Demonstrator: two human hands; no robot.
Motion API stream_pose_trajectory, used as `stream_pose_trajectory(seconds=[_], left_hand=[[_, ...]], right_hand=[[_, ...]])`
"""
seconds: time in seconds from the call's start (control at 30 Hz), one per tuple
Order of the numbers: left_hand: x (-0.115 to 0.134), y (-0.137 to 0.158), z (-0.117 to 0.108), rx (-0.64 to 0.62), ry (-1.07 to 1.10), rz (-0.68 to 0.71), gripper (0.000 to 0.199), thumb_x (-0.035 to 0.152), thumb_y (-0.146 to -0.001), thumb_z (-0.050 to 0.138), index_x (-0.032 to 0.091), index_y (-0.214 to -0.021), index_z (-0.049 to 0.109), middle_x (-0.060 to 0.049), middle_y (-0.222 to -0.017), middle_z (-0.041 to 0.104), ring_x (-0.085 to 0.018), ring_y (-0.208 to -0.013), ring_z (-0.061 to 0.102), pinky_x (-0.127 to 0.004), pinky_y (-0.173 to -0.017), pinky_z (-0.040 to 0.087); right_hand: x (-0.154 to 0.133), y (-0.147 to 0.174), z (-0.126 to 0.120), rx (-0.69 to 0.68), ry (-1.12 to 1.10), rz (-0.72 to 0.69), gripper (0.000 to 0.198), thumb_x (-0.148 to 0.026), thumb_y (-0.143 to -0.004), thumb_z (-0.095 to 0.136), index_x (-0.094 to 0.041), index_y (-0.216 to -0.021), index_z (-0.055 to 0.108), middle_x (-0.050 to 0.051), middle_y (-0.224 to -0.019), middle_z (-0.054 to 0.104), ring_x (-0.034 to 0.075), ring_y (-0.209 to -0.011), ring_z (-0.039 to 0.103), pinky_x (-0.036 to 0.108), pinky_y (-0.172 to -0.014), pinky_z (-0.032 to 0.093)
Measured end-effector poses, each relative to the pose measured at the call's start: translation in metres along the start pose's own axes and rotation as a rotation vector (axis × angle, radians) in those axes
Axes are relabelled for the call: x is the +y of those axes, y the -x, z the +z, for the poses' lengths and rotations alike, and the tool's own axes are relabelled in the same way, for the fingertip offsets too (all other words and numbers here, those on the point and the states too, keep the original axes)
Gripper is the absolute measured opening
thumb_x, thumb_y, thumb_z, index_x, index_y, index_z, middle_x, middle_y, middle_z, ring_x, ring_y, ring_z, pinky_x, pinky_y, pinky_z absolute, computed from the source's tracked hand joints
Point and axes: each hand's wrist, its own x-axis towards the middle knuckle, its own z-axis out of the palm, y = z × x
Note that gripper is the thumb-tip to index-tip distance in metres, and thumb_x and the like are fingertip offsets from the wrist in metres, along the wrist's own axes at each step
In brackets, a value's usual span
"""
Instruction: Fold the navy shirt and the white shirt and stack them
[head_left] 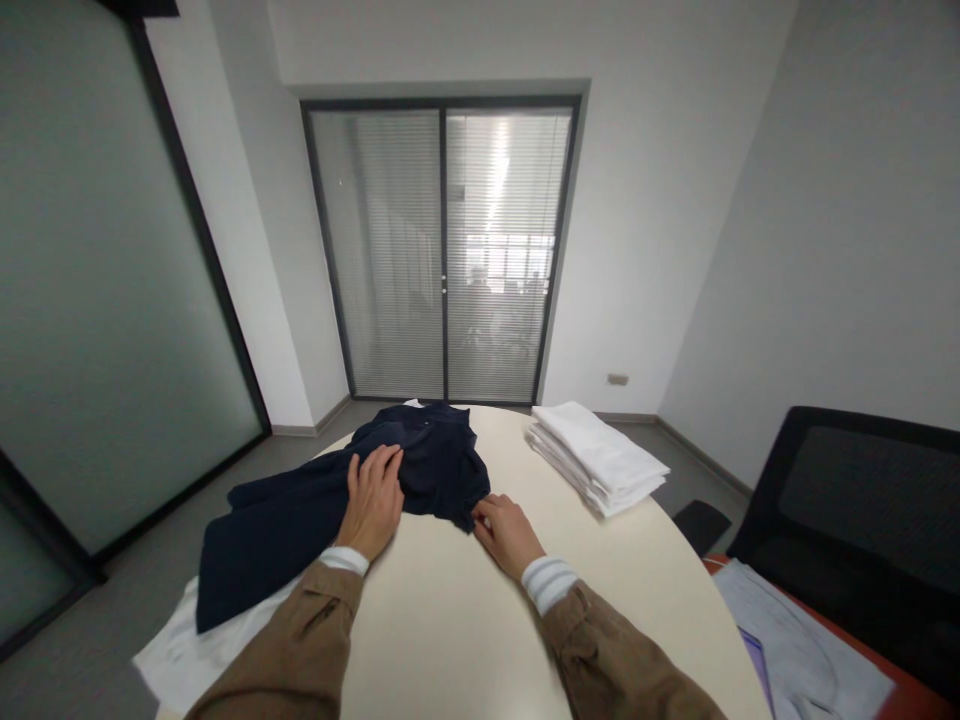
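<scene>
Clock: 12 o'clock was straight ahead of the wearer.
Dark garment: the navy cloth (300,525) lay on the table from 10 o'clock round to 12, long and smooth at its near left end, bunched and rumpled at the far right.
Left hand: the left hand (373,500), at 11 o'clock, rested palm down on the navy cloth, its fingers slightly spread over the fabric.
Right hand: the right hand (510,535), just past 12 o'clock, pinched the near right corner of the navy cloth between thumb and fingers.
Sleeves: brown sleeves (292,650) covered both forearms, with striped cuffs (549,582) showing at the wrists.
White underlayer: a white cloth (176,650) stuck out from beneath the navy cloth at 10 o'clock, reaching the table's edge.
White stack: folded white fabric (596,455) sat in a layered pile at 1 o'clock, apart from both hands.
Table: the cream tabletop (450,625) had a curved edge.
Chair side: a black mesh chair (862,500) stood at 2 o'clock; nearer, a pale sheet (802,640), paper or cloth, I could not tell which, lay on an orange-red surface (919,695).
Far wall: glazed panels with blinds (397,270) stood at 12 o'clock.
</scene>
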Motion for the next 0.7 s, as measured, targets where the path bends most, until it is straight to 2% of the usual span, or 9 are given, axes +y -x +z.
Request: stream_pose_trajectory(seconds=[0.07,0.13,0.23,0.3,0.37,0.47,0.53,0.6,0.7], left_hand=[[0.011,-0.001,-0.004,-0.089,0.082,0.165,0.051,0.008,-0.087,0.039,0.013,-0.137,0.045,-0.013,-0.139,0.048,-0.026,-0.133,0.038,-0.051,-0.117,0.018],[0.024,0.0,-0.004,-0.196,0.157,0.261,0.053,0.006,-0.085,0.04,0.016,-0.137,0.046,-0.011,-0.139,0.048,-0.025,-0.131,0.04,-0.048,-0.116,0.024],[0.042,0.007,-0.002,-0.396,0.245,0.305,0.052,0.002,-0.083,0.041,0.02,-0.13,0.053,-0.008,-0.132,0.054,-0.022,-0.123,0.047,-0.041,-0.11,0.036],[0.05,0.011,0.0,-0.485,0.255,0.302,0.048,0.002,-0.085,0.041,0.022,-0.125,0.058,-0.007,-0.126,0.058,-0.021,-0.117,0.05,-0.04,-0.108,0.038],[0.055,0.013,0.0,-0.49,0.225,0.26,0.044,0.005,-0.087,0.041,0.025,-0.122,0.06,-0.006,-0.126,0.058,-0.022,-0.119,0.048,-0.046,-0.113,0.03],[0.057,0.013,-0.002,-0.445,0.15,0.129,0.042,0.01,-0.086,0.049,0.028,-0.123,0.059,-0.005,-0.139,0.049,-0.026,-0.13,0.038,-0.052,-0.115,0.02],[0.056,0.013,-0.003,-0.441,0.094,0.028,0.048,0.015,-0.082,0.057,0.028,-0.129,0.056,-0.007,-0.146,0.04,-0.029,-0.134,0.032,-0.05,-0.112,0.027],[0.054,0.015,-0.003,-0.446,0.026,-0.069,0.059,0.02,-0.078,0.065,0.029,-0.135,0.05,-0.01,-0.148,0.035,-0.032,-0.133,0.034,-0.047,-0.105,0.036],[0.05,0.018,-0.001,-0.507,-0.064,-0.189,0.061,0.02,-0.08,0.063,0.028,-0.138,0.047,-0.014,-0.134,0.048,-0.031,-0.114,0.053,-0.043,-0.091,0.046]], right_hand=[[0.0,0.0,-0.001,-0.003,0.006,0.002,0.011,-0.019,-0.087,0.055,-0.022,-0.091,0.064,0.003,-0.094,0.065,0.018,-0.089,0.054,0.026,-0.078,0.036],[-0.001,0.0,-0.001,-0.007,0.009,0.008,0.011,-0.02,-0.088,0.054,-0.022,-0.092,0.064,0.003,-0.094,0.065,0.018,-0.09,0.055,0.026,-0.078,0.037],[-0.001,0.0,0.002,0.037,-0.033,0.075,0.015,-0.021,-0.09,0.049,-0.022,-0.098,0.062,0.005,-0.094,0.066,0.019,-0.09,0.058,0.027,-0.078,0.038],[0.002,-0.001,0.006,0.094,-0.143,0.189,0.02,-0.022,-0.093,0.042,-0.021,-0.105,0.058,0.006,-0.089,0.067,0.018,-0.085,0.061,0.027,-0.075,0.04],[0.01,-0.004,0.01,0.164,-0.334,0.32,0.023,-0.025,-0.095,0.035,-0.019,-0.109,0.052,0.004,-0.079,0.068,0.017,-0.074,0.063,0.027,-0.07,0.043],[0.03,-0.01,0.015,0.346,-0.686,0.484,0.027,-0.036,-0.096,0.029,-0.019,-0.111,0.045,0.002,-0.07,0.066,0.015,-0.059,0.063,0.027,-0.06,0.048],[0.048,-0.014,0.017,0.504,-0.868,0.554,0.031,-0.045,-0.094,0.034,-0.019,-0.111,0.042,0.002,-0.076,0.067,0.015,-0.056,0.064,0.028,-0.057,0.051],[0.064,-0.018,0.018,0.646,-0.994,0.592,0.036,-0.05,-0.09,0.042,-0.021,-0.112,0.04,0.003,-0.084,0.067,0.015,-0.058,0.066,0.03,-0.057,0.054],[0.075,-0.022,0.017,0.734,-1.124,0.607,0.042,-0.048,-0.085,0.05,-0.023,-0.116,0.038,0.004,-0.092,0.067,0.017,-0.068,0.069,0.031,-0.062,0.057]])
